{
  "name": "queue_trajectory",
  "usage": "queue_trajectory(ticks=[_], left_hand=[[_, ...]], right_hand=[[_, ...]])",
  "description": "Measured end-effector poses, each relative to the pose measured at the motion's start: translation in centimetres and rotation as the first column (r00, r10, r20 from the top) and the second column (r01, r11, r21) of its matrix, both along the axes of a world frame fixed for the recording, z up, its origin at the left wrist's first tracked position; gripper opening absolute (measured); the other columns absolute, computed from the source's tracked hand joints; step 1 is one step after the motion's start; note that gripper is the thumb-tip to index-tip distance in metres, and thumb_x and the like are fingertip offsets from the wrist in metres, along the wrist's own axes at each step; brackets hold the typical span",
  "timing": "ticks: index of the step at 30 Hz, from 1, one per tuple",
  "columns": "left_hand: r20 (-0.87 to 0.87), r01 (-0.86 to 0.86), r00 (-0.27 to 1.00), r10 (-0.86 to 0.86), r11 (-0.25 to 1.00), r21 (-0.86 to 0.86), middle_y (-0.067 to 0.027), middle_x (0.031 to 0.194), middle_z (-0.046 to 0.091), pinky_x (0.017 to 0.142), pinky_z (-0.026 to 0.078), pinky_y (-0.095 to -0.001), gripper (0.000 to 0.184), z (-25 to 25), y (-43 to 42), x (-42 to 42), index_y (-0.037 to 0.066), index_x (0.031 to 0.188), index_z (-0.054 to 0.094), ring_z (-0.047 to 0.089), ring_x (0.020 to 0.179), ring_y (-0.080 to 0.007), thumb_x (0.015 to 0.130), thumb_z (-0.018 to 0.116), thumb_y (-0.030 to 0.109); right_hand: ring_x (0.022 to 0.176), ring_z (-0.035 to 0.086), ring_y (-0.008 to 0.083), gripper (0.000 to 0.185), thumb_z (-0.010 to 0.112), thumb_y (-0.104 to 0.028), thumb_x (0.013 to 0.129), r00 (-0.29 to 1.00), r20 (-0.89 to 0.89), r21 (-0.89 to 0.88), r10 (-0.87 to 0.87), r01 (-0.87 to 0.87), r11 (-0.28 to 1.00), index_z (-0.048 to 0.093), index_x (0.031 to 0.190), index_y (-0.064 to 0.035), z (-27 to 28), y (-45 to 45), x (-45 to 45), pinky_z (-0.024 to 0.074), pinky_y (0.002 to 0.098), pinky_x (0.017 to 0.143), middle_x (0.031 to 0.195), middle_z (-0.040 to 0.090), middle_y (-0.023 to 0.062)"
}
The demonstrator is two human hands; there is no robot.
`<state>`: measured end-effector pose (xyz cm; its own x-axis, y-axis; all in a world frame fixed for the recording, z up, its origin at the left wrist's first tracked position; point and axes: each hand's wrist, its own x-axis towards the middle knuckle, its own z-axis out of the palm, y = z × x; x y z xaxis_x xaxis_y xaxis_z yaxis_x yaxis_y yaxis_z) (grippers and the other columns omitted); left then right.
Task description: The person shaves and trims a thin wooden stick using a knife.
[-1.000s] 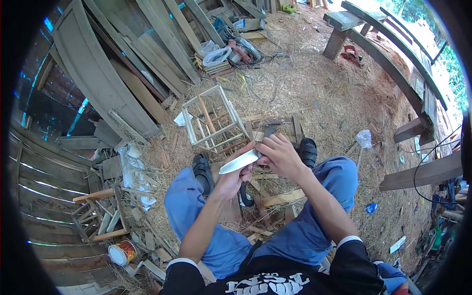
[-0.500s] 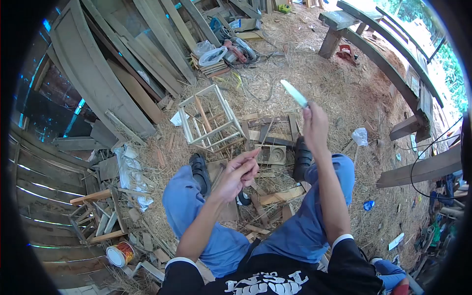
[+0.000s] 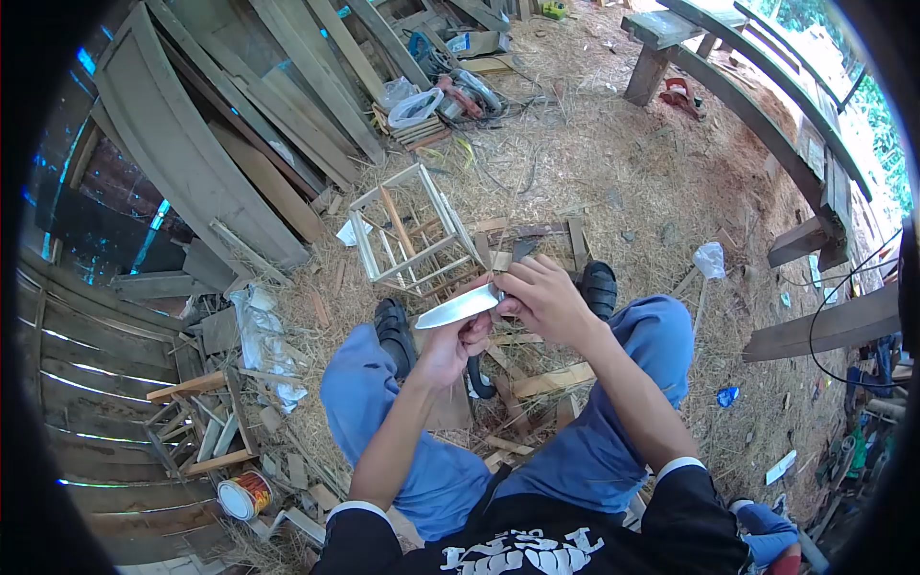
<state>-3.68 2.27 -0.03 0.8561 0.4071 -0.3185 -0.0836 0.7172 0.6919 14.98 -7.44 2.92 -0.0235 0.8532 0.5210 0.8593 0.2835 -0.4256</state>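
From my remote seat I'm seeing tall boards point(image 3: 321, 86) leaning at the floor's point(image 3: 585, 153) far left corner and a bucket point(image 3: 243, 495) sitting toward its near left corner. A clear plastic bag point(image 3: 709, 260) and a blue wrapper point(image 3: 727, 396) are lying toward the right edge; a bench point(image 3: 661, 32) is standing at the far right corner.

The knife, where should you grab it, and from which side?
The knife is probably best gripped by its handle, coming from the person's right. The right hand wraps that end, so the handle itself is hidden. The long, flat blade sticks out the other way, towards the left and across the left hand, so fingers should stay off that part.
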Motion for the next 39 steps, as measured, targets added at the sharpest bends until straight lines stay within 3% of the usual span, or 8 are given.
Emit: queue_trajectory(ticks=[3,17,21,24,27,30,33,39], left_hand=[[0.046,0.040,0.998,-0.038,0.999,-0.034,0.0052,0.076,0.041,0.047,0.021,-0.0182,0.045,0.5,0.1,0.0,0.016,0.148,0.045,0.032,0.061,-0.0028,0.104,0.050,0.025],[0.008,0.060,0.998,-0.060,0.998,0.019,0.0044,0.080,0.038,0.049,0.021,-0.0172,0.044,1.9,-0.5,0.7,0.019,0.147,0.046,0.030,0.062,-0.0029,0.104,0.053,0.023],[0.089,0.032,0.996,-0.030,0.999,-0.018,0.0040,0.079,0.036,0.046,0.019,-0.0170,0.044,2.1,0.3,0.3,0.019,0.148,0.046,0.028,0.060,-0.0028,0.104,0.051,0.019],[0.024,-0.035,0.999,0.035,0.999,-0.024,0.0029,0.076,0.035,0.043,0.018,-0.0164,0.042,2.0,0.2,0.5,0.017,0.145,0.048,0.028,0.057,-0.0033,0.104,0.048,0.013],[0.050,0.026,0.998,-0.026,1.000,-0.002,0.0026,0.075,0.035,0.043,0.019,-0.0166,0.041,2.2,0.2,-0.2,0.016,0.145,0.048,0.029,0.057,-0.0037,0.104,0.048,0.012],[0.061,0.129,0.990,-0.131,0.991,0.037,0.0028,0.076,0.038,0.046,0.021,-0.0184,0.039,1.6,-1.2,-0.6,0.016,0.144,0.049,0.028,0.057,-0.0037,0.105,0.048,0.015],[0.056,0.143,0.988,-0.145,0.989,0.041,0.0027,0.075,0.039,0.047,0.022,-0.0191,0.040,0.8,-1.4,-0.5,0.016,0.145,0.048,0.029,0.057,-0.0039,0.105,0.049,0.017],[0.038,-0.055,0.998,0.053,0.997,0.052,0.0014,0.076,0.049,0.046,0.024,-0.0193,0.043,0.4,-0.8,-0.3,0.017,0.148,0.046,0.028,0.052,-0.0027,0.106,0.050,0.021]], right_hand=[[0.087,0.055,0.0256,0.026,0.063,-0.033,0.090,0.999,0.051,-0.016,0.011,-0.010,1.000,0.059,0.104,-0.0107,0.4,-0.4,0.9,0.0409,0.0391,0.076,0.087,0.054,0.0057],[0.086,0.054,0.0251,0.028,0.065,-0.034,0.087,0.992,0.111,-0.054,-0.059,0.065,0.996,0.062,0.103,-0.0117,1.0,-1.2,2.2,0.0401,0.0383,0.077,0.086,0.054,0.0048],[0.086,0.055,0.0256,0.026,0.066,-0.033,0.086,0.978,0.113,-0.022,-0.176,0.179,0.984,0.063,0.101,-0.0106,1.6,-1.5,3.5,0.0405,0.0379,0.079,0.088,0.057,0.0053],[0.090,0.057,0.0277,0.022,0.067,-0.028,0.087,0.962,0.102,-0.049,-0.252,0.258,0.965,0.064,0.098,-0.0099,1.9,-2.0,4.2,0.0417,0.0391,0.082,0.092,0.060,0.0076],[0.091,0.058,0.0306,0.019,0.065,-0.023,0.090,0.930,0.063,0.097,-0.361,0.355,0.930,0.066,0.100,-0.0072,1.2,-2.4,5.2,0.0433,0.0413,0.082,0.094,0.063,0.0106],[0.089,0.060,0.0330,0.020,0.061,-0.020,0.094,0.657,-0.296,0.009,-0.693,0.727,0.686,0.066,0.103,-0.0034,0.0,-2.9,9.0,0.0443,0.0433,0.080,0.093,0.065,0.0135],[0.086,0.060,0.0340,0.024,0.058,-0.022,0.097,0.744,-0.135,0.236,-0.654,0.665,0.708,0.065,0.107,-0.0007,0.7,-3.6,8.6,0.0445,0.0437,0.078,0.090,0.064,0.0148],[0.082,0.059,0.0317,0.022,0.059,-0.022,0.095,0.881,-0.116,0.061,-0.458,0.467,0.882,0.064,0.105,-0.0024,0.8,-4.3,4.6,0.0433,0.0415,0.075,0.088,0.063,0.0135]])
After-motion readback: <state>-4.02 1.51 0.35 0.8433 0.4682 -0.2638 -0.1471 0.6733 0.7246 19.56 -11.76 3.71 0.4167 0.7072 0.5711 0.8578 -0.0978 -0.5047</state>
